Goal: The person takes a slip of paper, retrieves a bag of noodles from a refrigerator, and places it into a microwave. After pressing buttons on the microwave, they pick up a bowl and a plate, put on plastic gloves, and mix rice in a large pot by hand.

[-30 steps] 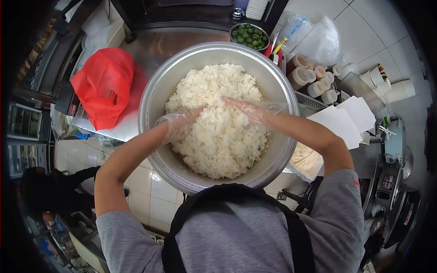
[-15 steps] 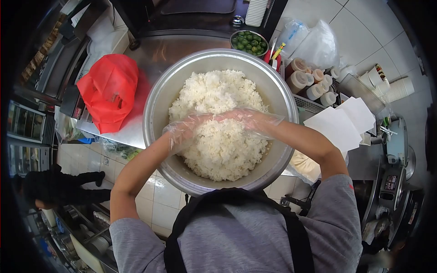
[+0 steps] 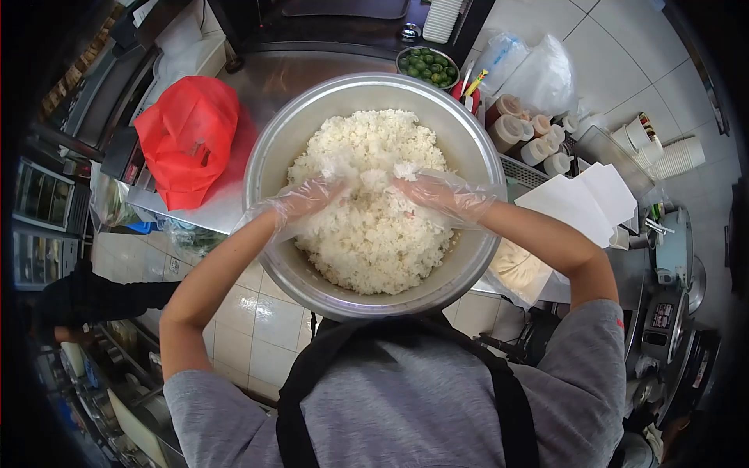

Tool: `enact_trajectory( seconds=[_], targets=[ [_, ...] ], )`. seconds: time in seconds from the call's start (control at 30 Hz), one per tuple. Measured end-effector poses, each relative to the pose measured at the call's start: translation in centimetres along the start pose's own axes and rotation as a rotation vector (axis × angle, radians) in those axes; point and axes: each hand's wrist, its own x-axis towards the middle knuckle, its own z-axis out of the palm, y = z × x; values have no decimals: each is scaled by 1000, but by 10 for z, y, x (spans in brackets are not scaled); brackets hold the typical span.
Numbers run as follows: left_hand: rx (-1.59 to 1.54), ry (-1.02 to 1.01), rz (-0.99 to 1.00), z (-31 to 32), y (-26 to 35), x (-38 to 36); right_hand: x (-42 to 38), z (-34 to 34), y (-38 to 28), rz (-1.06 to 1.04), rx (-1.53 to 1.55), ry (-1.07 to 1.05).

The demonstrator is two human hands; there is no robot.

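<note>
A large round metal pot (image 3: 269,148) holds a heap of white rice (image 3: 367,257). My left hand (image 3: 308,196), in a clear plastic glove, is at the left side of the heap, its fingertips among the grains. From the right, my right hand (image 3: 429,195), gloved the same way, reaches into the rice. A small gap with loose rice lies between the two hands. Rice covers the fingertips of both, so how the fingers are held and what they grip cannot be made out.
A red bag (image 3: 187,144) lies left of the pot. Behind it stands a bowl of green fruit (image 3: 427,66). Squeeze bottles (image 3: 507,131), white sheets (image 3: 569,207) and stacked cups (image 3: 679,158) are on the right. A person in dark clothes (image 3: 78,300) is at the far left.
My hands have moved apart, the left one leftward; they were nearly meeting over the middle of the rice. The pot sits slightly higher in view.
</note>
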Motion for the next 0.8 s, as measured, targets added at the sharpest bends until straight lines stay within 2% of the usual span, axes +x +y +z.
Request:
enact_trajectory(
  seconds=[0.03, 0.1, 0.17, 0.23, 0.3, 0.33, 0.43, 0.47, 0.53, 0.57, 0.73, 0.8],
  targets=[
    [93, -70, -49, -7, -3, -1, -11, 3, -6, 115, 183, 102],
    [256, -239, -163, -19, -11, -1, -15, 9, -8, 50, 1108, 10],
    [311, -349, -248, -20, -23, 4, -11, 20, 1, -415, 2534, -475],
    [360, -366, -277, -12, -30, 13, -4, 3, -39, -316, 3105, -579],
    [484, -187, -217, 7, -41, 31, -1, -1, -52, -169, 3472, -729],
    [545, -100, -185, 18, -44, 39, 2, -1, -41, -86, 3550, -834],
    [118, -243, -411, 30, -54, 50, 15, -3, 3, 207, 3752, -1184],
    [33, -243, -402, 31, -53, 48, 21, 1, 16, 309, 3801, -1307],
    [-125, -244, -386, 31, -50, 41, 34, 13, 43, 207, 3679, -1416],
    [-118, -283, -186, 34, -62, 46, 36, 18, 48, 171, 3614, -1467],
    [-181, -290, -229, 42, -56, 53, 37, 16, 38, -64, 3660, -1022],
    [-191, -278, -245, 43, -52, 56, 36, 14, 33, -63, 3715, -931]
  ],
)
